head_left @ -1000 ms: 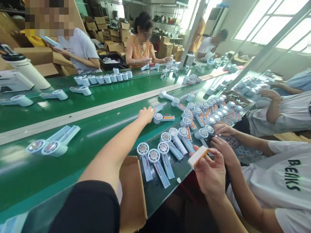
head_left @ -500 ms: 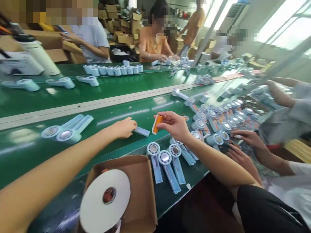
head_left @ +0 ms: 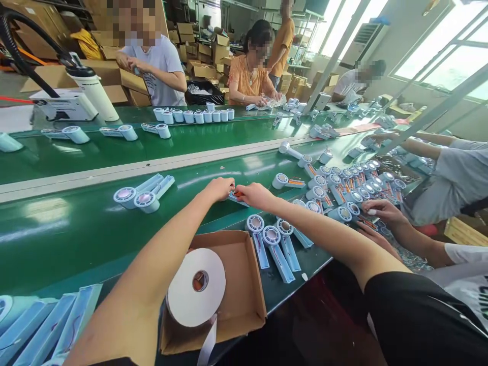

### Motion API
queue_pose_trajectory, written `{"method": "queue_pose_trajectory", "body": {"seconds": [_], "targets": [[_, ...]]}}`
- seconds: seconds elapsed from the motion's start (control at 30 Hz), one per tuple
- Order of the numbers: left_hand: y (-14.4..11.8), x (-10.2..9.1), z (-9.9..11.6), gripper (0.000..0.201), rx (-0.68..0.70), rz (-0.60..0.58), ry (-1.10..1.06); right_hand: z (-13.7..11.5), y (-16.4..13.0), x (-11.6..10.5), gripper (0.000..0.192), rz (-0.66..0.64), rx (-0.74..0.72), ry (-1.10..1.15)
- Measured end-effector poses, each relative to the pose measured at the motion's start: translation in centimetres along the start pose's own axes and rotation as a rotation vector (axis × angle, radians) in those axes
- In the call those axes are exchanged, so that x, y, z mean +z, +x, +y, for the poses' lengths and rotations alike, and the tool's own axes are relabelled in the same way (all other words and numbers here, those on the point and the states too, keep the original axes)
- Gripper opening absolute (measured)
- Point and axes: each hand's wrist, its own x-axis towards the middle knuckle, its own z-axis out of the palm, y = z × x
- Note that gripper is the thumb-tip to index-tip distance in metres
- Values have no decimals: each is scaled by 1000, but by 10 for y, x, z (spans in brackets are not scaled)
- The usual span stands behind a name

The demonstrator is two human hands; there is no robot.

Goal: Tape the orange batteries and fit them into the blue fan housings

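Observation:
My left hand (head_left: 220, 188) and my right hand (head_left: 254, 195) meet over the green conveyor belt (head_left: 91, 229), both closed on a pale blue fan handle part (head_left: 237, 198) that lies on the belt. A bit of orange shows between my fingers there. Just in front of my hands lie three pale blue handheld fan halves (head_left: 271, 244) with round heads. Two more fan halves (head_left: 142, 195) sit side by side on the belt to the left.
A cardboard box (head_left: 244, 300) with a white tape roll (head_left: 196, 285) stands at the near edge. A co-worker's hands (head_left: 381, 211) work at several fan parts (head_left: 351, 185) on the right. People sit across a second belt (head_left: 114, 147) with more fans. Blue parts (head_left: 41, 325) lie bottom left.
My right hand brought the orange-and-white piece down from mid-air to the blue part under my left hand. The view shifted, and the fans on the belt moved right.

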Motion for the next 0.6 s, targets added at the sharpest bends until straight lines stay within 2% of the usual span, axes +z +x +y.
{"method": "queue_pose_trajectory", "body": {"seconds": [0.1, 0.27, 0.37, 0.47, 0.53, 0.6], "targets": [[-1, 1, 6, 38, -33, -2, -30, -3, -5, 5, 39, -23, 52, -88], [-5, -4, 23, 37, -68, 6, -78, -10, 2, 10, 46, -124, 21, -186], [-20, -14, 39, 38, -85, 40, -85, -14, 9, 6, 45, -182, 17, -231], [-68, -23, 49, 41, -39, 116, -81, -11, 9, 2, 44, -214, 8, -249], [-123, -21, 48, 40, 37, 129, -78, -5, 8, 2, 43, -230, -7, -249], [-188, -14, 41, 37, 125, 48, -81, 2, 11, 1, 40, -250, -24, -247]]}}
